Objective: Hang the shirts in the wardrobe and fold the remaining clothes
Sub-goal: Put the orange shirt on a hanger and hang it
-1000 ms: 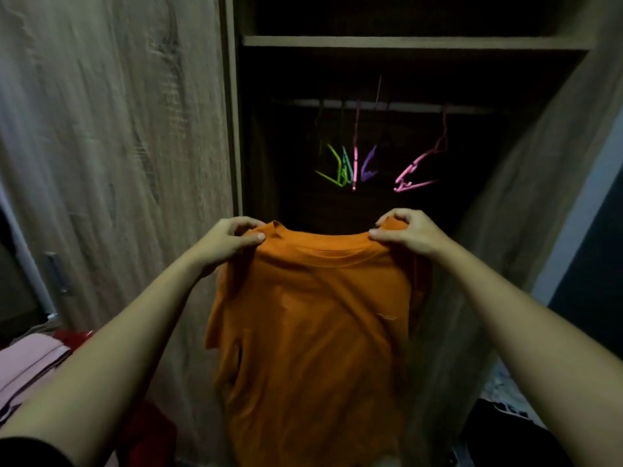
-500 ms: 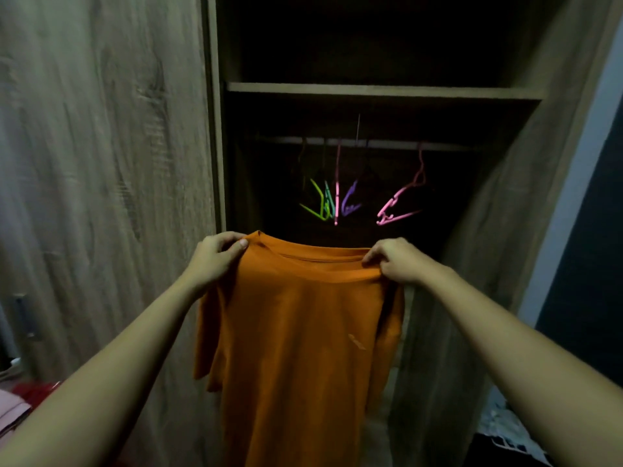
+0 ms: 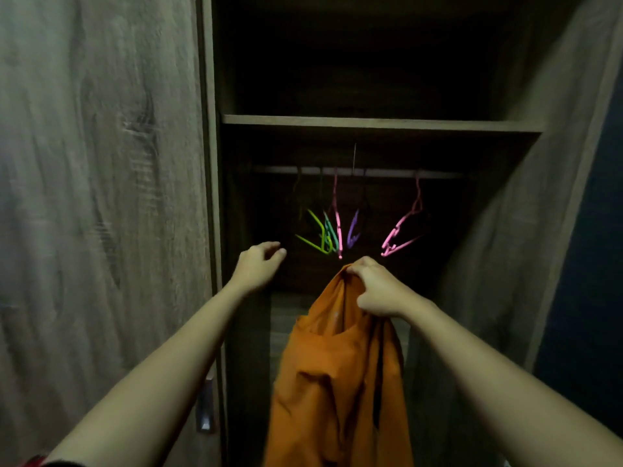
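Right hand (image 3: pixel 374 288), centre of frame, clenched on the bunched neckline of the orange shirt (image 3: pixel 337 382); the shirt hangs limp below it toward the bottom edge, in front of the open wardrobe (image 3: pixel 381 123). Left hand (image 3: pixel 258 267), left of centre, empty, fingers loosely curled, near the green hanger (image 3: pixel 315 239) on the rail (image 3: pixel 357 172). Cloth looks light, soft and floppy, likely to slump off a one-point hold. Best taken at collar or shoulder seams.

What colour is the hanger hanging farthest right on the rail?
Pink, seen in the head view, apart from the other hangers.
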A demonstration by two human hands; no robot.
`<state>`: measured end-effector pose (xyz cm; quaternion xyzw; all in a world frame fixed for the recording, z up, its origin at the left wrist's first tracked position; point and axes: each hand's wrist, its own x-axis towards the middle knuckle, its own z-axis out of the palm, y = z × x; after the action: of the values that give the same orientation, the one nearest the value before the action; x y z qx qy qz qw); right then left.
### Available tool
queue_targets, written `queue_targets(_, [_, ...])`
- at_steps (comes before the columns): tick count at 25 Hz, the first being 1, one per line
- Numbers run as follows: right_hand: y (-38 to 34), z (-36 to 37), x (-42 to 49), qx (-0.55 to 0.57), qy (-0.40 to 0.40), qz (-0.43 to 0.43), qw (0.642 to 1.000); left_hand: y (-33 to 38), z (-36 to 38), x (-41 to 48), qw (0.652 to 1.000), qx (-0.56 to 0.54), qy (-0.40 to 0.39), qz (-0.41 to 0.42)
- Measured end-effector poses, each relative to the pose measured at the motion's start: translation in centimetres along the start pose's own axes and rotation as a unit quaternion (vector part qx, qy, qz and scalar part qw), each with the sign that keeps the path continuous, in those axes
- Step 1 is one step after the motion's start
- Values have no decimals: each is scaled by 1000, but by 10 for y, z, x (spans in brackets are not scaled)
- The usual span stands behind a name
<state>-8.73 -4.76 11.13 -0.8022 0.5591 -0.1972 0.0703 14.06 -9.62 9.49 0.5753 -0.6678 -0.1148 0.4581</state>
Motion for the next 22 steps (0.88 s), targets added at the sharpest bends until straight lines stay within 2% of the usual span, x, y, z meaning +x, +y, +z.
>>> queue_targets(4, [7, -14, 24, -17, 10, 8, 1000, 13, 46, 88, 990, -114, 5, -80])
queue_targets(7, [17, -15, -3, -21, 1, 12, 1000, 20, 72, 105, 979, -146, 28, -139])
queue_targets(11, [34, -20, -5, -46, 9, 15, 999, 19, 93, 140, 936, -281, 36, -210])
queue_targets(13, [42, -21, -4, -47, 10, 16, 999, 20, 98, 156, 908, -361, 26, -213])
queue_targets(16, [47, -21, -7, -42, 10, 23, 999, 29, 95, 166, 884, -422, 18, -201])
queue_targets(22, [48, -22, -4, -38, 18, 16, 999, 43, 75, 181, 877, -443, 47, -177])
